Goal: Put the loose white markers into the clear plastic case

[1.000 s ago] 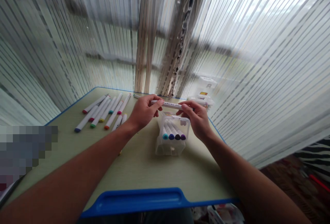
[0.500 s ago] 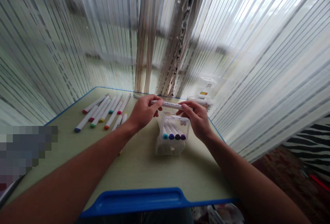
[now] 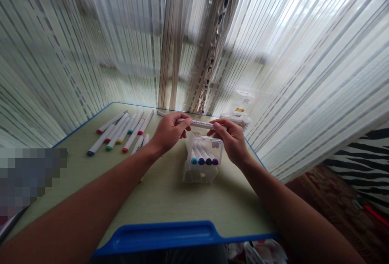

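Observation:
A white marker (image 3: 202, 124) is held level between my two hands, dark print along its barrel. My left hand (image 3: 170, 131) pinches its left end, and my right hand (image 3: 231, 136) grips the right end; both ends are hidden by fingers. Just below it stands a clear plastic case (image 3: 200, 174) on the table. Several white markers (image 3: 204, 152) lie in the case's upper part, with light blue, blue, black and purple ends toward me. To the left of my left hand, several loose white markers (image 3: 121, 131) with coloured ends are spread on the table.
Another clear case (image 3: 240, 119) stands at the table's back right corner. A single marker (image 3: 161, 113) lies behind my left hand. The table (image 3: 170, 203) has a blue rim with a molded tray (image 3: 167, 235) in front. Striped string curtains (image 3: 127, 45) hang close behind.
My hands and the marker stay almost in place. The view has shifted very slightly; nothing has been picked up or let go.

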Demonstrator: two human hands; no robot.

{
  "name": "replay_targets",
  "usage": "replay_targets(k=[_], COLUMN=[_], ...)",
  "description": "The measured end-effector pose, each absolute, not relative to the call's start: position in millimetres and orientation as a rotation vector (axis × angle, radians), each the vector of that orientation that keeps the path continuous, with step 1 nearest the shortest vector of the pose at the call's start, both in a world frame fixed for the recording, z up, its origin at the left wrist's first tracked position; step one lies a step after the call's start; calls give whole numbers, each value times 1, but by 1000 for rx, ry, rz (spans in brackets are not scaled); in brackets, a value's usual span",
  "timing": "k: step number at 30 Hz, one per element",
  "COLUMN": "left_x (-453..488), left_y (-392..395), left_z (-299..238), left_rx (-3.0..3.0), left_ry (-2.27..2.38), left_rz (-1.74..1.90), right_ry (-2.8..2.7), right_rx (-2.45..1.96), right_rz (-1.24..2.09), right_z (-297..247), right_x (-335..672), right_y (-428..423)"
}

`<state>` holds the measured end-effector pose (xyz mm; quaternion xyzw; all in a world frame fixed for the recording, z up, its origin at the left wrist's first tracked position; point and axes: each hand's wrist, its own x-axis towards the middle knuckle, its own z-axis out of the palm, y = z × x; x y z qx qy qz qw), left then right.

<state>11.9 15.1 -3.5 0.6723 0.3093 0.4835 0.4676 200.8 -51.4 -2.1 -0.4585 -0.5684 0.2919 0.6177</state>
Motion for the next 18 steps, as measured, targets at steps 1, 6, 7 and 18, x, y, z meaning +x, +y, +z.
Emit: replay_targets(k=[1, 6, 7, 18], left_x=[12, 12, 12, 12], left_y=[15, 15, 15, 15], left_z=[-3, -4, -4, -6], left_rx=[1651, 1654, 1654, 1665], left_ry=[760, 763, 761, 759], left_rz=[1185, 1180, 1179, 1167], right_ry=[-1308, -1317, -1319, -1354], right_rx=[-1056, -1060, -1060, -1083], right_rz=[675, 668, 663, 607], right_z=[-2, -2, -2, 0], right_x=[201, 201, 201, 199], right_y=[-52, -53, -53, -55])
